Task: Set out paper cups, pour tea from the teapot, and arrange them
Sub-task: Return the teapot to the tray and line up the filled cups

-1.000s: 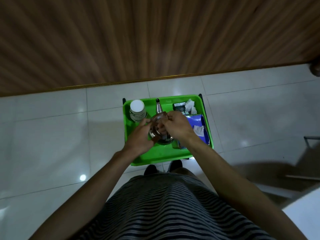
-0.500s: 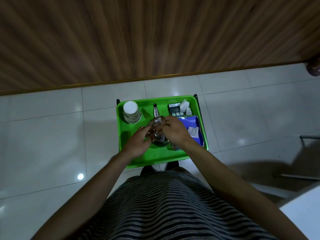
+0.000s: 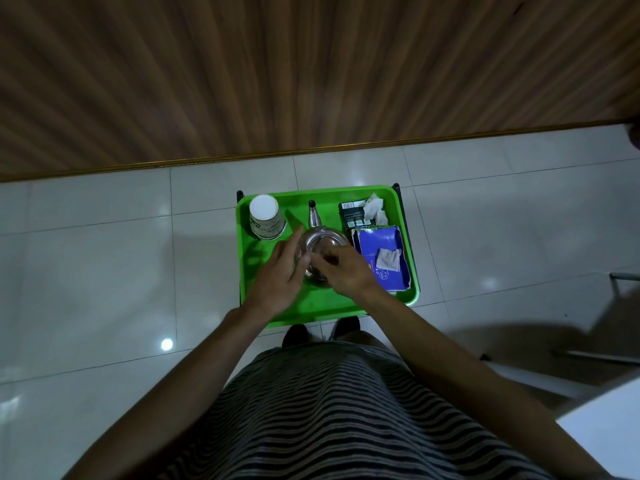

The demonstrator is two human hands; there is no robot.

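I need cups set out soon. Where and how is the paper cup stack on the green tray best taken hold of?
Grip the paper cup stack around its tapered side wall, coming from the near left with the left hand. It stands upside down, closed base up, so there is no open rim to pinch, and the teapot crowds its right side.

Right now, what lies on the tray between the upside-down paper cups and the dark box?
In the head view, only the metal teapot's spout stands between the paper cups and the dark box; around it the green tray is bare.
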